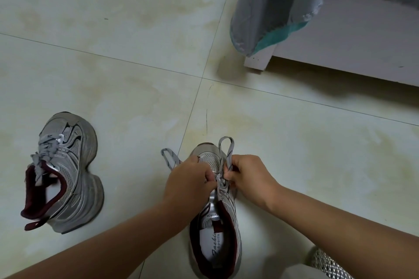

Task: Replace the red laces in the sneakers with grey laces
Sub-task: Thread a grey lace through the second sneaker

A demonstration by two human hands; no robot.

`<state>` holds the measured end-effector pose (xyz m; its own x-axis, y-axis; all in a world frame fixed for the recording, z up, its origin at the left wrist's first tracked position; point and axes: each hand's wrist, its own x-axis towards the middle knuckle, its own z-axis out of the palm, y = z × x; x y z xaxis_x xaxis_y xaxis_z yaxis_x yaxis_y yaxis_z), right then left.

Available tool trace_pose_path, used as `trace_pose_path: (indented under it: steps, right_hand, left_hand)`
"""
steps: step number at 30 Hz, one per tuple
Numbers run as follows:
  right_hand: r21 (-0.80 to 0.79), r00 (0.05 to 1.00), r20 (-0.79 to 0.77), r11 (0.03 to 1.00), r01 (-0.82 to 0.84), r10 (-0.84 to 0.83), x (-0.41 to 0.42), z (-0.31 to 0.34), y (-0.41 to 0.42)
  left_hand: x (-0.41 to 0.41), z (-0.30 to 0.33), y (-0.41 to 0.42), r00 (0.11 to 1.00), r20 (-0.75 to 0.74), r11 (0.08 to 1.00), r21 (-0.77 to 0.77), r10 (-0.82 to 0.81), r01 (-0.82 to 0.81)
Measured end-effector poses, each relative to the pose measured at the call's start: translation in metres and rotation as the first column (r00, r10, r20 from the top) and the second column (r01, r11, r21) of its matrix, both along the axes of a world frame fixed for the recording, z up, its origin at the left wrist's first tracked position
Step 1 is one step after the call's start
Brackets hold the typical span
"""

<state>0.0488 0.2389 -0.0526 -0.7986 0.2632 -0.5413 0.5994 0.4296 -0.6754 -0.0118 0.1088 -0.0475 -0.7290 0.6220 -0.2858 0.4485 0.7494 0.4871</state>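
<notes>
While the near sneaker (215, 222) stands on the tiled floor (136, 75) at its bottom edge, one loop of the grey lace (226, 145) is pinched by the left hand (190, 179) and the other by the right hand (247, 176), both hands curled over the sneaker's front. A second sneaker (68, 170), grey-laced, is seen tilted well apart toward the floor's left edge.

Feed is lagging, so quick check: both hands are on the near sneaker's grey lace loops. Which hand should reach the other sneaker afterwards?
Probably the left hand. The other sneaker lies on the floor to the person's left, on that hand's side. The right hand would have to cross over the near sneaker to get there.
</notes>
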Motion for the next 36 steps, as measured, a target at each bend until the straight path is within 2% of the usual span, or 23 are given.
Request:
trace_pose_path:
  steps: [7, 8, 10, 12, 15, 17, 20, 23, 27, 30, 31, 33, 34, 36]
  right_hand:
    - [0.230, 0.971, 0.007, 0.944, -0.235, 0.240, -0.004, 0.003, -0.005]
    - [0.190, 0.981, 0.005, 0.963, -0.193, 0.195, -0.004, 0.001, -0.005]
    - [-0.008, 0.999, 0.029, 0.999, 0.040, -0.040, -0.003, -0.002, -0.003]
    - [-0.154, 0.961, 0.103, 0.951, 0.269, -0.255, -0.001, -0.006, -0.002]
    - [-0.232, 0.928, 0.155, 0.901, 0.367, -0.339, 0.002, -0.012, -0.004]
    - [-0.201, 0.943, 0.127, 0.923, 0.329, -0.308, 0.002, -0.010, -0.005]
    - [-0.128, 0.978, 0.095, 0.972, 0.198, -0.186, 0.001, -0.005, -0.002]
    - [-0.114, 0.983, 0.143, 0.984, 0.135, -0.118, -0.002, -0.006, -0.003]
    - [-0.286, 0.966, 0.220, 0.939, 0.193, -0.132, -0.006, 0.003, -0.008]
    - [-0.363, 0.968, 0.249, 0.926, 0.106, -0.013, 0.002, 0.003, -0.011]
    - [-0.332, 0.969, 0.246, 0.941, 0.062, 0.023, 0.005, 0.002, -0.013]
    - [-0.250, 0.984, 0.180, 0.967, 0.057, -0.012, 0.010, -0.002, -0.018]
    - [-0.219, 0.988, 0.142, 0.972, 0.086, -0.055, 0.011, -0.002, -0.020]
    - [-0.164, 0.990, 0.085, 0.978, 0.126, -0.113, 0.011, 0.002, -0.024]
  left_hand:
    - [0.002, -0.001, -0.001, 0.997, -0.064, 0.999, -0.012, -0.034, 0.033]
    - [0.002, 0.000, -0.001, 0.996, -0.069, 0.999, -0.016, -0.050, 0.049]
    - [0.002, 0.001, -0.001, 0.991, -0.099, 0.996, -0.027, -0.093, 0.091]
    - [-0.001, 0.000, 0.002, 0.979, -0.140, 0.986, -0.098, -0.147, 0.134]
    - [-0.003, 0.000, 0.007, 0.943, -0.208, 0.960, -0.163, -0.261, 0.229]
    - [-0.004, 0.003, 0.008, 0.909, -0.187, 0.918, -0.218, -0.372, 0.330]
    - [-0.001, -0.006, 0.005, 0.900, -0.201, 0.910, -0.237, -0.388, 0.339]
    - [-0.001, -0.006, 0.006, 0.882, -0.202, 0.895, -0.237, -0.426, 0.378]
    - [0.001, -0.004, 0.010, 0.846, -0.275, 0.888, -0.209, -0.456, 0.410]
    - [-0.008, -0.012, 0.007, 0.765, -0.372, 0.848, -0.159, -0.526, 0.506]
    - [-0.012, -0.016, 0.005, 0.722, -0.376, 0.808, -0.158, -0.580, 0.567]
    - [-0.021, -0.025, 0.001, 0.645, -0.357, 0.725, -0.162, -0.675, 0.669]
    - [-0.023, -0.021, 0.000, 0.646, -0.320, 0.714, -0.174, -0.693, 0.679]
    - [-0.026, -0.008, 0.000, 0.715, -0.230, 0.751, -0.165, -0.660, 0.640]
